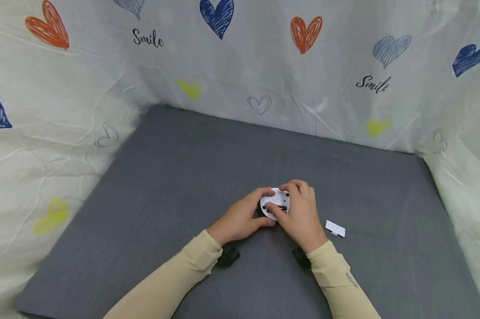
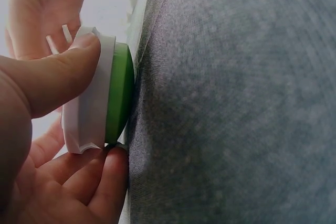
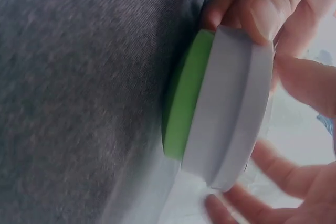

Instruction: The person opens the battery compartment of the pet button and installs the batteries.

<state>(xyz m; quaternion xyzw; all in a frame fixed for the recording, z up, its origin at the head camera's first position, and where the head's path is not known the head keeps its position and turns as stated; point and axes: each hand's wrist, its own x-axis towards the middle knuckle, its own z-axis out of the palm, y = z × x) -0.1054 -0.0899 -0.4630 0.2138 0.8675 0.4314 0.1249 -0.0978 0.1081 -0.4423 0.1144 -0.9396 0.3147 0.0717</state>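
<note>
A heart-printed sheet (image 1: 64,110) walls in a grey mat (image 1: 176,177). Near the mat's front middle, both hands hold a round white device with a green face (image 1: 276,203), green side down on the mat. The left hand (image 1: 240,219) curls round its left edge; the right hand (image 1: 301,215) grips its right edge, thumb on its back. A small white cover piece (image 1: 335,229) lies just right of the right hand.

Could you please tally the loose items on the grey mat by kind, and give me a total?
Round white-and-green device, held by the left hand and the right hand: 1
Small white rectangular cover, lying on the grey mat to the right of the hands: 1
Total: 2
</note>
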